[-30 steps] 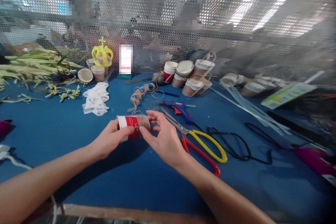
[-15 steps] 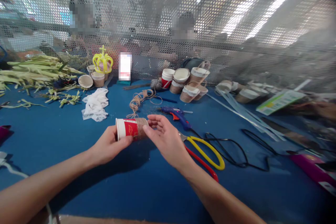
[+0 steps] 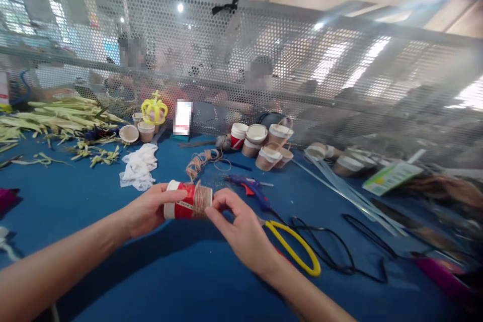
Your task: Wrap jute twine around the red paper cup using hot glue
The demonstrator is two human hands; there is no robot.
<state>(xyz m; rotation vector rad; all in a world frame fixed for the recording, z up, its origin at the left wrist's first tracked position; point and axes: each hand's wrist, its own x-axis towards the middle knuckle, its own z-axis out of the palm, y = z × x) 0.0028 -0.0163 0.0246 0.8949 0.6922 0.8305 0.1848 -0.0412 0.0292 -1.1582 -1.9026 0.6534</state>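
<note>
My left hand (image 3: 145, 210) is wrapped round a red and white paper cup (image 3: 184, 202) that lies on its side above the blue table (image 3: 158, 271). Brown twine is wound round the cup's right end. My right hand (image 3: 237, 229) pinches at that twine-covered end with thumb and fingertips. A loose coil of twine (image 3: 199, 160) lies just behind the cup.
Yellow-and-red-handled scissors (image 3: 294, 254) and a blue glue gun (image 3: 252, 188) with a black cord lie right of my hands. Twine-wrapped cups (image 3: 264, 143) stand by the perforated metal screen. A white cloth (image 3: 139, 171), green stalks (image 3: 56, 121) and a yellow crown (image 3: 154, 109) sit at the left. People are behind the screen.
The camera has tilted up. The cup has turned in my hands, and my right fingers have closed from a loose spread into a pinch at its twine end.
</note>
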